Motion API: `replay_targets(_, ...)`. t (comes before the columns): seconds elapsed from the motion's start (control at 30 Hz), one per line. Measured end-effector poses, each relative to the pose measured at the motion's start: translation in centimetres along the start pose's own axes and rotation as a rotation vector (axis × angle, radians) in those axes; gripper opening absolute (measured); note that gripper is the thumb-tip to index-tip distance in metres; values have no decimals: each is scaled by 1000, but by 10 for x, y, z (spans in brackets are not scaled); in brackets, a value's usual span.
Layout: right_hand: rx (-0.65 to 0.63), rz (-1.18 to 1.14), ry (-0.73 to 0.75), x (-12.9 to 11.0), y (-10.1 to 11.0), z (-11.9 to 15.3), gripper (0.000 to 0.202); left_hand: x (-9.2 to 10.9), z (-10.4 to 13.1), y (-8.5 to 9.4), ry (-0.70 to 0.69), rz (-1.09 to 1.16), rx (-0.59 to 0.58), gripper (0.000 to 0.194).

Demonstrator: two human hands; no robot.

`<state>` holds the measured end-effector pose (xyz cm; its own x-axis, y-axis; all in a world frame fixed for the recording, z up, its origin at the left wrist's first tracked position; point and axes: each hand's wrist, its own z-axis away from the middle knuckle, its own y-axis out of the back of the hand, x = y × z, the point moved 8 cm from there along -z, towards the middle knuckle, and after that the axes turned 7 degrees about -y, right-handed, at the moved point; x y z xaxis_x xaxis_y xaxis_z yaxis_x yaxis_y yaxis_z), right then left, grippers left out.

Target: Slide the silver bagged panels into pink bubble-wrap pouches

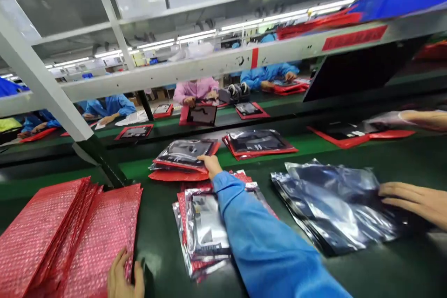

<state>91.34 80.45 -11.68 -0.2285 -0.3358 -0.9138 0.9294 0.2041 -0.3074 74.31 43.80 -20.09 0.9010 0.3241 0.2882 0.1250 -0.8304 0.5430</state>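
My right hand (211,165), at the end of a blue sleeve, grips the right edge of a stack of bagged dark panels (185,152) with red backing on the belt. One finger lies on top; the others are partly hidden. Below my forearm lies a pile of silvery bags (206,223) with flat parts inside, layered with red bubble bags and partly covered by the sleeve. My left hand (125,275) is at the bottom edge, thumb and fingers apart. It rests by the right edge of a stack of red bubble bags (104,228).
Another stack of bagged panels (260,142) lies on the belt. Dark shiny antistatic bags (335,205) are at right, touched by a co-worker's hand (415,200). A white rack post (45,74) and crossbar (195,66) stand in front. Other people work across the line.
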Motion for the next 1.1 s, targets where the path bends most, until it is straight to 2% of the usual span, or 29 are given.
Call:
replay_targets(0.07, 3, 8, -68, 12, 32, 12, 23, 7, -5, 5, 46, 41, -69, 31)
replay_targets(0.17, -21, 25, -114, 14, 90, 48, 25, 19, -5, 8, 158, 141, -93, 33)
replay_targets(0.27, -33, 103, -132, 15, 141, 88, 41, 46, -1, -7, 240, 346, -153, 36)
replay_targets(0.33, 9, 229, -123, 21, 170, 105, 46, 77, -3, -25, 189, 453, -253, 43)
replay_targets(0.43, 95, 497, -89, 35, 202, 114, 52, 127, -7, -53, -20, 505, -473, 62)
replay_targets(0.5, 217, 707, -32, 39, 218, 116, 57, 145, -9, -67, -97, 503, -592, 75)
replay_targets(0.63, 496, 1018, 168, 28, 232, 124, 70, 150, -15, -72, -84, 446, -668, 77)
replay_targets(0.73, 564, 1075, 247, 22, 234, 125, 76, 155, -22, -65, -144, 410, -660, 69)
replay_targets(0.8, 563, 1076, 217, 22, 240, 119, 75, 161, -29, -60, -190, 398, -632, 58)
replay_targets(0.9, 436, 1071, 138, 26, 246, 104, 71, 165, -43, -57, -183, 396, -591, 44)
replay_targets(1.0, 355, 1072, 134, 27, 244, 99, 73, 157, -57, -67, -50, 399, -608, 36)
replay_targets(1.1, 431, 1089, 199, 19, 239, 108, 71, 145, -67, -88, 145, 460, -732, 26)
